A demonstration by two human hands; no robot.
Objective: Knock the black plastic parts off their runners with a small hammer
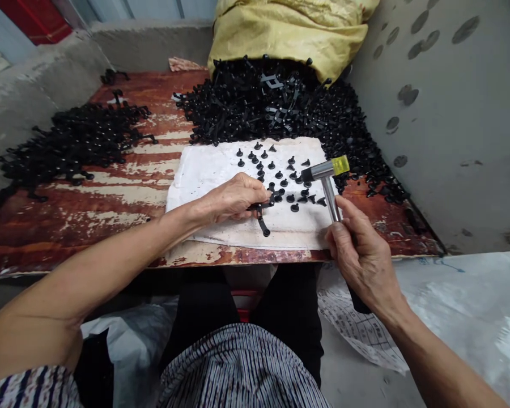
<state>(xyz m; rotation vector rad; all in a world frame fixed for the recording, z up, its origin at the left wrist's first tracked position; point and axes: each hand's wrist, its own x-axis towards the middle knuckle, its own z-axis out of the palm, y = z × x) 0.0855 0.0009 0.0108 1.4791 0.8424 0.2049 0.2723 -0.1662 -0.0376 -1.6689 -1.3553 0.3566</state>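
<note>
My left hand (238, 198) is closed on a black jointed plastic bracket (262, 222), whose one arm hangs down toward me. The bracket is over a folded white cloth (208, 170), among several small black round-based pegs (294, 207). Some of the bracket is hidden behind my fingers. Gripped in my right hand (361, 249) is a small mallet (323, 170) with a metal shaft, one yellow face and one black face. Its head is above the right part of the cloth, over some of the pegs.
A big heap of black parts (238, 102) spills from a yellow sack (289, 34) behind the cloth. Another pile of black brackets (72, 141) lies left on the worn red-brown tabletop (131, 198). A grey wall (446, 124) bounds the right side.
</note>
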